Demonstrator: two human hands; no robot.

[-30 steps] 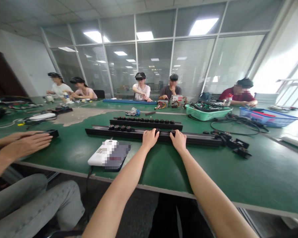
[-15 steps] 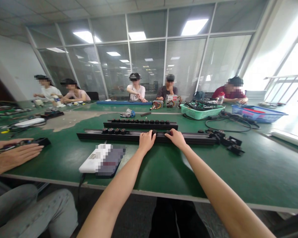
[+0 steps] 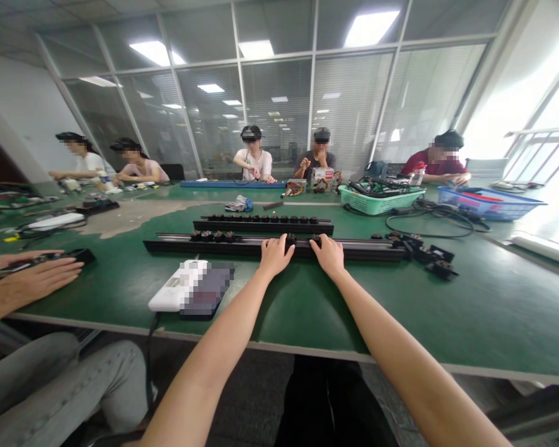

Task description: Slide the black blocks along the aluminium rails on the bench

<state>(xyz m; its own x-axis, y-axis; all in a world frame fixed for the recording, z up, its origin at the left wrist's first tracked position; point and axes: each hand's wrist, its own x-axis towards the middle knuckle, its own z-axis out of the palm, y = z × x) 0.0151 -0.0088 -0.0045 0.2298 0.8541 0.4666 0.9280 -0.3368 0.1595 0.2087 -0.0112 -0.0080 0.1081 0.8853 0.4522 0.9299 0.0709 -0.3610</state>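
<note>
Our hands on the nearer knobbed rail, cable-filled basket beyond

Both arms reach straight out across the green table mat (image 3: 447,310). Our left hand (image 3: 274,256) and right hand (image 3: 327,256) sit cupped over black knobs (image 3: 289,239) on the nearer black rail (image 3: 363,252); we cannot tell whether they grip or only rest. A pixelated white device (image 3: 177,292) lies just before the rail. Well to the left, a co-worker's hand (image 3: 32,273) lies on a black strip (image 3: 81,254). Behind our rail runs a second knobbed rail (image 3: 261,227). Farther off, a green plastic basket (image 3: 377,203) holds tangled dark cables, and a blue plastic basket (image 3: 484,208) holds red pieces.
</note>
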